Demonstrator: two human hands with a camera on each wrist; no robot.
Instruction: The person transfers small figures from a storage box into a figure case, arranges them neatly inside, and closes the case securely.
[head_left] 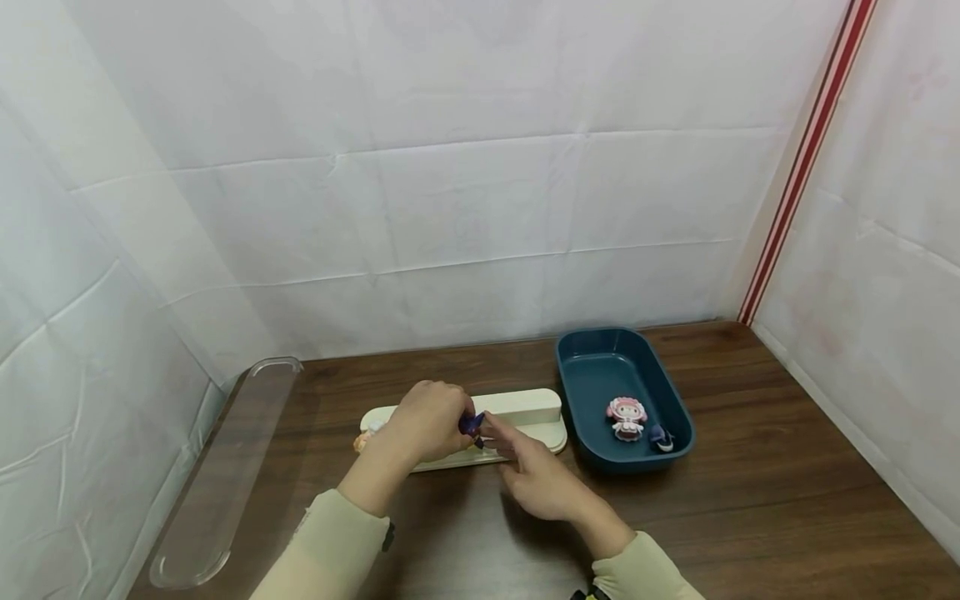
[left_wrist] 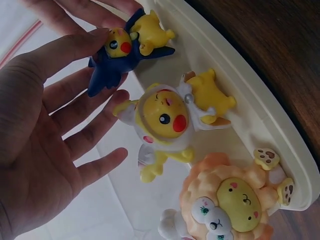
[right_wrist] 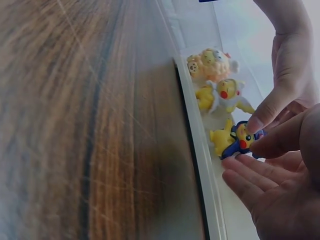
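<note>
My left hand (head_left: 435,421) pinches a Pikachu figurine (left_wrist: 117,57) in a dark blue winged costume between thumb and fingers, its other fingers spread. The figurine is over a long cream stepped display base (head_left: 525,402). My right hand (head_left: 543,479) reaches in from the right with fairly straight fingers (right_wrist: 250,175) at the blue costume's edge. Beside the held figurine, a Pikachu figurine in white (left_wrist: 165,115) sits on the base. Beyond it, at the base's left end, is a peach-maned lion figurine (left_wrist: 225,200) with a small white figure against it.
A teal tray (head_left: 573,392) stands right of the base. In it lie a pink-and-white figurine (head_left: 627,418) and a small dark blue figurine (head_left: 661,437). A long clear plastic cover (head_left: 225,475) lies at the table's left edge. White sheeting (head_left: 465,208) hangs behind the wooden table.
</note>
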